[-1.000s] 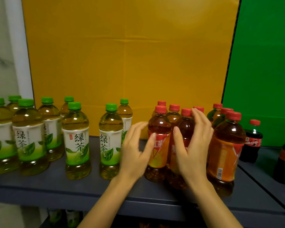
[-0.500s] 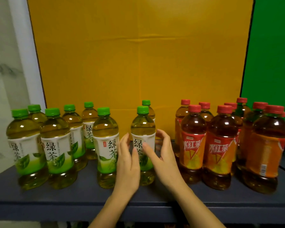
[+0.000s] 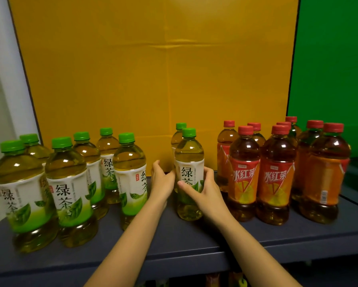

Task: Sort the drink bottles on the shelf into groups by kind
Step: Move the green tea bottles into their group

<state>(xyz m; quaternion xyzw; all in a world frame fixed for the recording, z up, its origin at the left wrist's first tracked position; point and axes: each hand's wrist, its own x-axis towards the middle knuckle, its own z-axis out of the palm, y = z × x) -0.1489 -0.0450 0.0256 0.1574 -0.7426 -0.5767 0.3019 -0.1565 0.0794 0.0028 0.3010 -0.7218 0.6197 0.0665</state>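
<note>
If shoved fast along shelf (image 3: 184, 241), tall bottle (image 3: 189, 154) could tip, knock green group (image 3: 68, 183) left of it. Shelf front edge close before bottle; bare gaps both sides of it. Red group (image 3: 277, 175) right of bottle. Twin (image 3: 180, 126) stands just behind. Right hand (image 3: 207, 193) wraps bottle; left hand (image 3: 162, 181) at its left side, grip unclear.

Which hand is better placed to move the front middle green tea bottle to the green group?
Right. The right hand wraps that green tea bottle from its right side, so it can likely slide it leftward. The left hand sits in the gap.
</note>
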